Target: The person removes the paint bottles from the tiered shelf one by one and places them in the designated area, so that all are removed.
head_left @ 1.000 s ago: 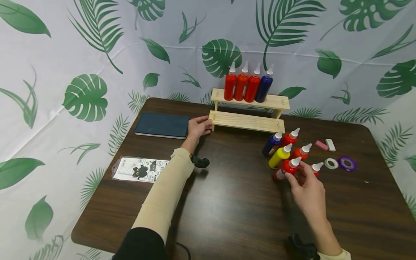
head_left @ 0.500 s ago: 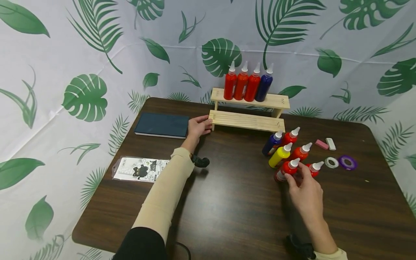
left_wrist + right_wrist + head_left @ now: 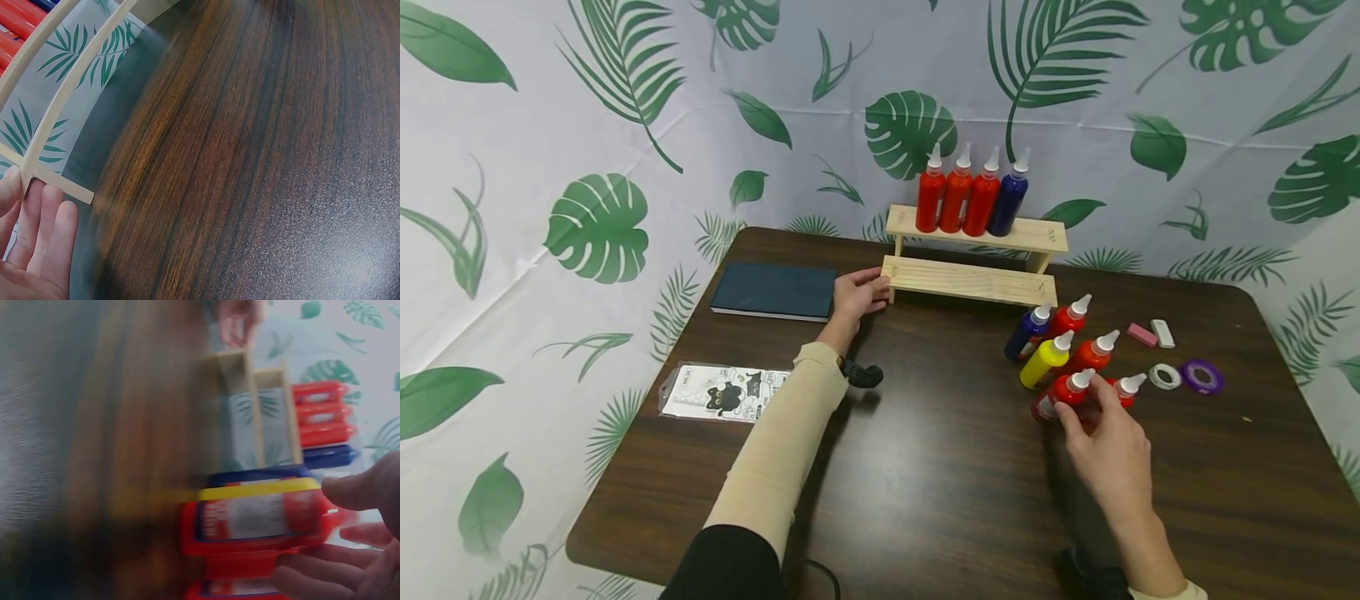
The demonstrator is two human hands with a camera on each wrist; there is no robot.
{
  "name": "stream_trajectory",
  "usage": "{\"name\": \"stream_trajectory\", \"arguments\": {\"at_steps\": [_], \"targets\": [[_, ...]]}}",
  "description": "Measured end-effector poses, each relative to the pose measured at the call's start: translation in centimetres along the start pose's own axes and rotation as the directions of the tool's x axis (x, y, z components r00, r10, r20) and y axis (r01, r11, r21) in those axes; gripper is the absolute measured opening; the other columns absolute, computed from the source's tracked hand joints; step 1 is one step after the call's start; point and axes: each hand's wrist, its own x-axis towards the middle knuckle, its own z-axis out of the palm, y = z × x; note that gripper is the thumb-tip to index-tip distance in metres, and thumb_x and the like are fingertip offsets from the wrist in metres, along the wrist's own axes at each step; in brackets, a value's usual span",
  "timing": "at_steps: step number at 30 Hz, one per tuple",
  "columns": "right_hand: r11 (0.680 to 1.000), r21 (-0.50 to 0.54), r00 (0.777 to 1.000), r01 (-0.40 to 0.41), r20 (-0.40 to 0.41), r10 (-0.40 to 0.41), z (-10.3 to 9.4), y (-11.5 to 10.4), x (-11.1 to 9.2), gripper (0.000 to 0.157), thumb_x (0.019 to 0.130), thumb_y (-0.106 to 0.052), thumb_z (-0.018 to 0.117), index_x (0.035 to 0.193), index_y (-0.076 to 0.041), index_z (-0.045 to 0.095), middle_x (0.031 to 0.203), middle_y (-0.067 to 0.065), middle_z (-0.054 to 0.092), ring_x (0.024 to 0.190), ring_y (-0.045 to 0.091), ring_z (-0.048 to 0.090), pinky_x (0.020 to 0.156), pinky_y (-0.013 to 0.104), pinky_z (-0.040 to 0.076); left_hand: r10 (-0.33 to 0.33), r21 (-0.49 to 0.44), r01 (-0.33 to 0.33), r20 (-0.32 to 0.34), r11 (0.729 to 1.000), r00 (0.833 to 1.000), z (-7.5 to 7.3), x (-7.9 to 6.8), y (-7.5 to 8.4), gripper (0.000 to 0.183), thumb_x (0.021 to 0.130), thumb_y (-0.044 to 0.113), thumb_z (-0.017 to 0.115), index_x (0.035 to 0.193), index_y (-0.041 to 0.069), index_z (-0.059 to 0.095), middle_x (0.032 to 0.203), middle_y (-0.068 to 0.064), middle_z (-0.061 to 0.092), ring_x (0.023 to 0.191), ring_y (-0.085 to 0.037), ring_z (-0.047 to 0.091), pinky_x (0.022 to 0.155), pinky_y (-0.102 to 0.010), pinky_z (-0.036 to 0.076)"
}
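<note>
In the head view, my left hand (image 3: 859,295) holds the left end of the lower step of a two-step wooden rack (image 3: 970,280). The left wrist view shows the thumb above the slat and the fingers (image 3: 47,225) below. My right hand (image 3: 1111,446) has its thumb and fingers around the upper part of a red squeeze bottle (image 3: 259,519) with a white nozzle, standing on the table. Close by stand a yellow bottle (image 3: 1045,362), a dark blue bottle (image 3: 1027,335) and several other red bottles (image 3: 1090,355). Three red bottles (image 3: 957,200) and a blue one (image 3: 1009,203) line the upper step.
A dark notebook (image 3: 775,290) lies left of the rack, with a cat-print packet (image 3: 722,392) nearer the front. To the right are a pink eraser (image 3: 1142,335), a white eraser (image 3: 1162,333), a white tape roll (image 3: 1154,377) and a purple tape roll (image 3: 1186,377).
Both hands stay almost in place. My right hand shifts only slightly at the red bottle; the rack and the other bottles look unchanged.
</note>
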Motion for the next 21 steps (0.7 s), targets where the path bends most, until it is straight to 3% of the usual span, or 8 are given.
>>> {"name": "stream_trajectory", "arguments": {"at_steps": [6, 8, 12, 16, 21], "targets": [[0.998, -0.031, 0.988, 0.046, -0.145, -0.05, -2.6, -2.7, 0.1, 0.058, 0.089, -0.025, 0.068, 0.141, -0.01, 0.046, 0.128, 0.018, 0.059, 0.102, 0.039, 0.064, 0.08, 0.054, 0.053, 0.003, 0.0, -0.003, 0.009, 1.0, 1.0, -0.1, -0.1, 0.2, 0.032, 0.087, 0.02, 0.072, 0.118, 0.01, 0.068, 0.101, -0.01, 0.071, 0.083, -0.021, 0.071, 0.068, -0.03, 0.059], [0.997, -0.013, 0.975, 0.079, -0.21, -0.08, -3.4, -3.8, 0.6, 0.055, 0.089, -0.023, 0.069, 0.139, -0.012, 0.049, 0.127, 0.014, 0.061, 0.1, 0.038, 0.066, 0.079, 0.052, 0.053, 0.007, -0.003, -0.007, 0.005, 1.0, 1.0, -0.1, -0.1, 0.3, 0.032, 0.087, 0.02, 0.071, 0.118, 0.01, 0.069, 0.101, -0.01, 0.071, 0.083, -0.021, 0.071, 0.068, -0.03, 0.059], [0.988, 0.068, 0.96, 0.136, -0.257, -0.114, -4.5, -6.8, 2.5, 0.053, 0.09, -0.026, 0.067, 0.139, -0.017, 0.049, 0.127, 0.009, 0.061, 0.103, 0.032, 0.066, 0.082, 0.047, 0.052, 0.02, -0.009, -0.02, -0.003, 1.0, 1.0, -0.3, -0.2, 0.3, 0.032, 0.088, 0.018, 0.071, 0.118, 0.01, 0.069, 0.102, -0.012, 0.071, 0.084, -0.023, 0.071, 0.067, -0.03, 0.059], [0.974, 0.148, 0.971, 0.174, -0.188, -0.145, -4.7, -9.8, 5.5, 0.054, 0.093, -0.032, 0.062, 0.142, -0.021, 0.045, 0.132, 0.007, 0.058, 0.11, 0.028, 0.063, 0.088, 0.048, 0.052, 0.029, -0.016, -0.029, 0.002, 0.999, 1.0, -0.3, -0.3, 0.3, 0.032, 0.088, 0.016, 0.071, 0.119, 0.009, 0.068, 0.104, -0.016, 0.07, 0.088, -0.026, 0.071, 0.067, -0.03, 0.059], [0.968, 0.214, 0.99, 0.134, 0.016, -0.141, -4.1, -12.1, 11.0, 0.058, 0.098, -0.037, 0.052, 0.15, -0.019, 0.032, 0.143, 0.014, 0.047, 0.122, 0.035, 0.053, 0.095, 0.054, 0.047, 0.024, -0.019, -0.024, 0.013, 1.0, 1.0, -0.1, -0.3, 0.3, 0.031, 0.088, 0.016, 0.07, 0.119, 0.009, 0.068, 0.105, -0.015, 0.07, 0.089, -0.027, 0.07, 0.068, -0.03, 0.059]]}}
